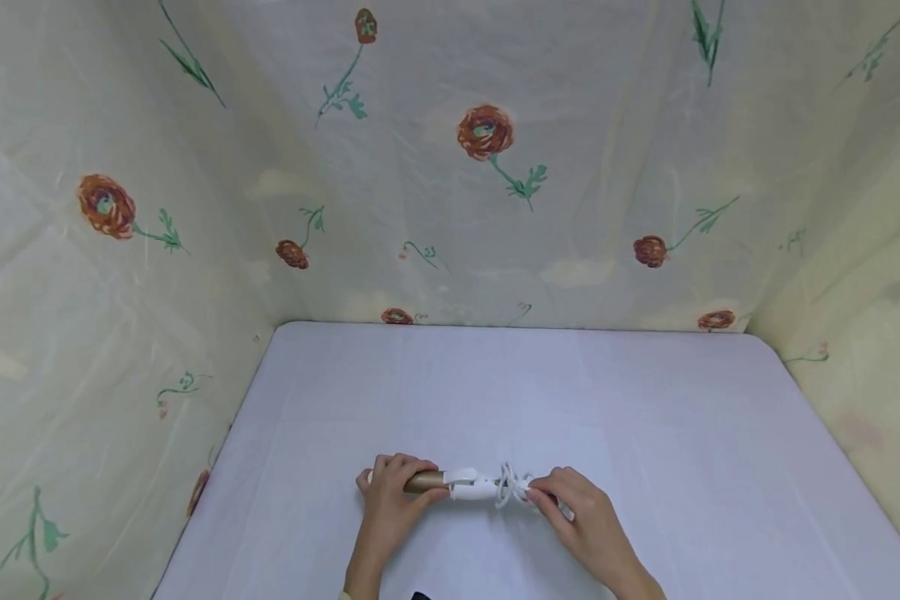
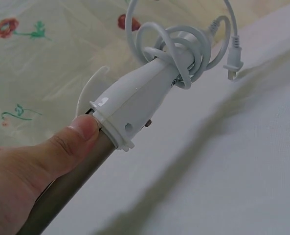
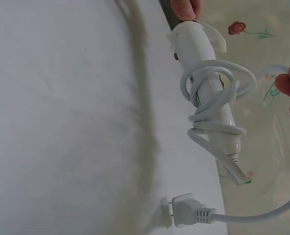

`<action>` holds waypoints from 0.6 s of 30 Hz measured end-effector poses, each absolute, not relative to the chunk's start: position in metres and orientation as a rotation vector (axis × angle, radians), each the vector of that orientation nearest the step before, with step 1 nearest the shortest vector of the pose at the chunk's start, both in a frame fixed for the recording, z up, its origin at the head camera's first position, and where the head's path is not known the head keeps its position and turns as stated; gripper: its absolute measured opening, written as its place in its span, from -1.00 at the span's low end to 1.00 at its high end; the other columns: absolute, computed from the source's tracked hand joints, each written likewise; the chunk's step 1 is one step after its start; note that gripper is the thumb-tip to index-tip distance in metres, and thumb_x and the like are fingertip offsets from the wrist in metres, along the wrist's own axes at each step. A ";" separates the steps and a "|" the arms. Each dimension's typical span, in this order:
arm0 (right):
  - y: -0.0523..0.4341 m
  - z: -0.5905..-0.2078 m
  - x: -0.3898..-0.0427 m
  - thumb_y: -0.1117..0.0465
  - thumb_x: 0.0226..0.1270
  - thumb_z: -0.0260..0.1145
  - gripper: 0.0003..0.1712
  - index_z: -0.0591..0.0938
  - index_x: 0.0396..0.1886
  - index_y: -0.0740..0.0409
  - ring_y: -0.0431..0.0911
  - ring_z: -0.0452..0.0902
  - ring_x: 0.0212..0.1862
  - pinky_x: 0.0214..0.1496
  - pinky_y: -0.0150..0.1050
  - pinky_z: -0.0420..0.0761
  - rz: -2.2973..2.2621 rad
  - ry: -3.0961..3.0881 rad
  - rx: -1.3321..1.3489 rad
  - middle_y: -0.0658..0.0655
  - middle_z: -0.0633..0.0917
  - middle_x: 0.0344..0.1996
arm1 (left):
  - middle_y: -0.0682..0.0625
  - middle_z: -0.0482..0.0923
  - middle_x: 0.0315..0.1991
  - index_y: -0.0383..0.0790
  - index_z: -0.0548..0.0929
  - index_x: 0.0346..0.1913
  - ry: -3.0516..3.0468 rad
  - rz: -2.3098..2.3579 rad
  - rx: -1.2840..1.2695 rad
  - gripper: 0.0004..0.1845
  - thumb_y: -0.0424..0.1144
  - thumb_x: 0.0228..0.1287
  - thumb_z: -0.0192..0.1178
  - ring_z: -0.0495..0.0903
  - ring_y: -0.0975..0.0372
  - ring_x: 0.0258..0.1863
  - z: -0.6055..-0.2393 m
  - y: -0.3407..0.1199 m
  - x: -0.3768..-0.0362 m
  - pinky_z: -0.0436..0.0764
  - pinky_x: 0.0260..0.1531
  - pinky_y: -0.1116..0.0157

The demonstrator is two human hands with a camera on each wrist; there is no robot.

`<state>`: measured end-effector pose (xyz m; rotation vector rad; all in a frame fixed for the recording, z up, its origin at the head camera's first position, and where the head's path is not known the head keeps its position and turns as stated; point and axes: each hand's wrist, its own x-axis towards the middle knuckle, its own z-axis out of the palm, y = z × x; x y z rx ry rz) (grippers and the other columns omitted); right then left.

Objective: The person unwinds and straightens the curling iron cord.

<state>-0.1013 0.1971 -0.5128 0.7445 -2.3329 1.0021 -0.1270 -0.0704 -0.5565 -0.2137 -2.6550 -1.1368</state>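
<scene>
A curling iron with a white handle and a bronze-brown barrel is held crosswise above the white table. My left hand grips it by the barrel, the thumb lying where barrel and handle meet. White power cord is wound in several loose loops around the handle. At the handle's far end, my right hand pinches a stretch of this cord between thumb and fingers. The two-pin plug dangles free on its cord, close to the table surface.
The table has a plain white cover and rounded back corners. Flower-patterned cloth hangs around the back and both sides. A small dark object shows at the bottom edge of the head view.
</scene>
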 end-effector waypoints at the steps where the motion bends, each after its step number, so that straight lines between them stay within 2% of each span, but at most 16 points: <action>1: 0.198 -0.512 -0.103 0.36 0.08 0.42 -0.80 0.67 -0.35 -0.03 -0.44 0.33 -0.41 -0.10 -0.63 0.37 0.983 -2.322 0.749 -0.27 0.56 -0.46 | 0.23 0.62 -0.23 0.18 0.69 -0.23 -2.660 -1.142 -0.213 -0.63 0.15 -0.20 0.40 0.35 0.29 -0.17 -0.557 -0.071 -0.127 0.02 0.05 -0.10; 3: 0.199 -0.509 -0.107 0.36 0.07 0.42 -0.79 0.67 -0.35 -0.02 -0.44 0.33 -0.40 -0.05 -0.59 0.39 0.948 -2.312 0.751 -0.27 0.57 -0.46 | 0.24 0.61 -0.23 0.19 0.69 -0.23 -2.670 -1.151 -0.216 -0.63 0.15 -0.20 0.40 0.34 0.30 -0.17 -0.557 -0.071 -0.126 0.02 0.05 -0.10; 9: 0.201 -0.503 -0.115 0.36 0.10 0.39 -0.85 0.68 -0.35 0.03 -0.38 0.37 -0.41 -0.32 -0.55 0.38 0.938 -2.346 0.752 -0.18 0.60 -0.47 | 0.27 0.60 -0.23 0.24 0.68 -0.22 -2.683 -1.153 -0.246 -0.62 0.19 -0.20 0.38 0.34 0.31 -0.14 -0.557 -0.072 -0.125 0.02 0.07 -0.10; 18: 0.203 -0.502 -0.122 0.34 0.07 0.43 -0.82 0.67 -0.40 -0.04 -0.44 0.40 -0.44 -0.36 -0.55 0.39 0.874 -2.395 0.631 -0.27 0.59 -0.48 | 0.33 0.57 -0.23 0.25 0.68 -0.22 -2.672 -1.212 -0.328 -0.62 0.22 -0.19 0.33 0.34 0.32 -0.12 -0.555 -0.075 -0.125 0.01 0.07 -0.08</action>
